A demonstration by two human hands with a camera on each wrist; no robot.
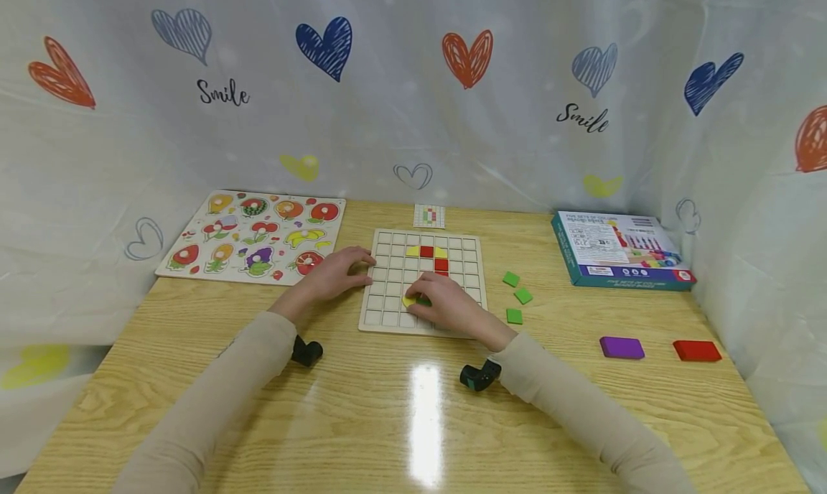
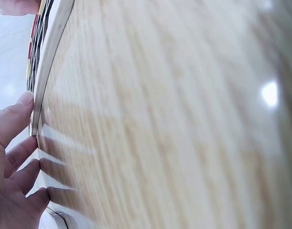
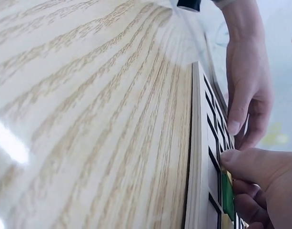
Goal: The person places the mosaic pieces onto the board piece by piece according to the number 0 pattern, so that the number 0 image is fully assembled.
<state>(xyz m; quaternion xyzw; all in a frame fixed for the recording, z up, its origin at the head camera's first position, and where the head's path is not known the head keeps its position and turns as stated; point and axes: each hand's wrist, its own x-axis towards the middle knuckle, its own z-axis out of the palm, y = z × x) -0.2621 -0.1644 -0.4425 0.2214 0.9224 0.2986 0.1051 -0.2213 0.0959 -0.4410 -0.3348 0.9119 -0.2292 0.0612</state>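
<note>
I've got the left hand flat against the near-left edge of the grid board, fingers straight and loosely together, fingertips touching the board's rim in the left wrist view, and I read that as bracing so the board doesn't slide on the glossy table. The right hand sits over the lower middle of the board, fingers curled down and pinching a green tile edge-on over a cell; a yellow piece peeks out just beside those fingers in the head view, touching or nearly so, I can't tell which. The right wrist view shows the thumb on the tile's near edge, which suits nudging it square into its slot. Up the board, red tiles and yellow ones already sit in cells, forming a column. A small pattern card lies just beyond the board's far edge, where I can glance at it. Three spare green tiles wait on the table right of the board, near the working hand. Further right lie a purple block, a red block and the box; the fruit puzzle is off left
</note>
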